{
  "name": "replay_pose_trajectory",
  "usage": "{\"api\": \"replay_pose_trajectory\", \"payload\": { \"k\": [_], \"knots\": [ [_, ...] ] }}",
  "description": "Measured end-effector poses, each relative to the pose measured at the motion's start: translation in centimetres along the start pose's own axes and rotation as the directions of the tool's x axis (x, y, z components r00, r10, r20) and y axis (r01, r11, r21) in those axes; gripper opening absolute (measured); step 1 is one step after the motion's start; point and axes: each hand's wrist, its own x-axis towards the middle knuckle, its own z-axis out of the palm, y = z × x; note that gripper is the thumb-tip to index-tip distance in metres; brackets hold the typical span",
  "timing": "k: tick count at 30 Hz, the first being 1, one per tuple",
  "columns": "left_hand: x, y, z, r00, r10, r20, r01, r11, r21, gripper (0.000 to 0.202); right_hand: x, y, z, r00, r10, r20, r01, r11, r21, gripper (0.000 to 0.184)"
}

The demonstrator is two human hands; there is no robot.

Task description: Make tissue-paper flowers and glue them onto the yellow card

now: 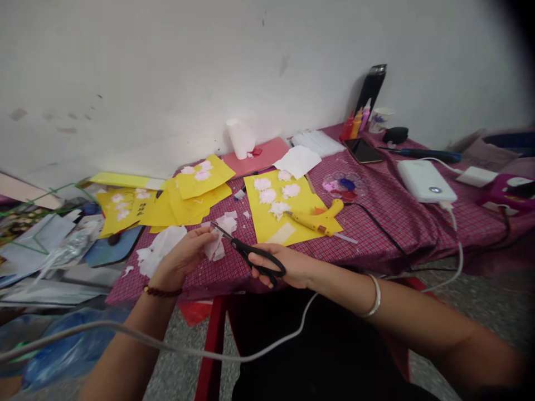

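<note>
In my right hand [280,266] is a pair of black-handled scissors [254,253], its blades pointing up and left. My left hand [189,249] pinches a small piece of white paper [215,249] beside the blades. Whether the blades touch the paper I cannot tell. Torn white paper [161,249] lies left of my left hand, with smaller scraps [228,221] just beyond the scissors. A yellow sheet [261,214] bearing several crumpled pale-pink paper tufts [267,196] lies beyond my right hand. Across that sheet rests a yellow glue gun [313,221].
More yellow sheets [184,205] overlap at the left. At the back stand a white paper cup [241,139], paint bottles [356,123] and a black flask [371,89]. A paint palette [345,185], phone [363,151] and white power bank [426,181] lie right. A white cable [184,352] crosses before me.
</note>
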Motion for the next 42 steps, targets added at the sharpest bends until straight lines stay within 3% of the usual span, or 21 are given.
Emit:
{"api": "replay_pose_trajectory", "payload": {
  "k": [6, 11, 16, 20, 29, 37, 42],
  "knots": [
    [-0.6, -0.5, -0.9, 1.000, 0.001, -0.005, -0.001, 1.000, -0.030, 0.022, 0.4, 0.2, -0.2, 0.999, -0.010, -0.044, 0.012, 0.999, 0.040, 0.051],
    [-1.4, -0.7, -2.1, 0.991, -0.013, -0.130, 0.005, 0.998, -0.067, 0.019, 0.4, -0.2, -0.4, 0.995, 0.100, -0.008, -0.099, 0.992, 0.084, 0.052],
    [-1.3, -0.1, -2.4, 0.978, 0.050, -0.204, -0.076, 0.990, -0.122, 0.021, 0.2, -0.5, -0.5, 0.989, 0.144, 0.040, -0.147, 0.986, 0.080, 0.054],
    [-0.7, -0.1, -2.0, 0.981, 0.060, -0.184, -0.084, 0.989, -0.122, 0.022, 0.2, -0.4, -0.4, 0.989, 0.131, 0.072, -0.132, 0.991, 0.010, 0.061],
    [0.5, -1.0, -1.1, 0.997, 0.010, -0.070, -0.011, 1.000, -0.008, 0.018, 0.4, -0.9, 0.0, 0.994, 0.109, 0.023, -0.107, 0.993, -0.051, 0.057],
    [0.6, -0.6, -0.6, 0.997, 0.033, -0.068, -0.030, 0.998, 0.046, 0.020, 0.8, -0.1, 0.0, 0.999, 0.036, -0.035, -0.037, 0.999, -0.028, 0.050],
    [0.8, -0.8, -1.0, 0.994, 0.057, -0.091, -0.050, 0.996, 0.079, 0.019, 0.8, -0.4, -0.4, 0.994, 0.111, 0.008, -0.111, 0.993, 0.049, 0.050]
  ]
}}
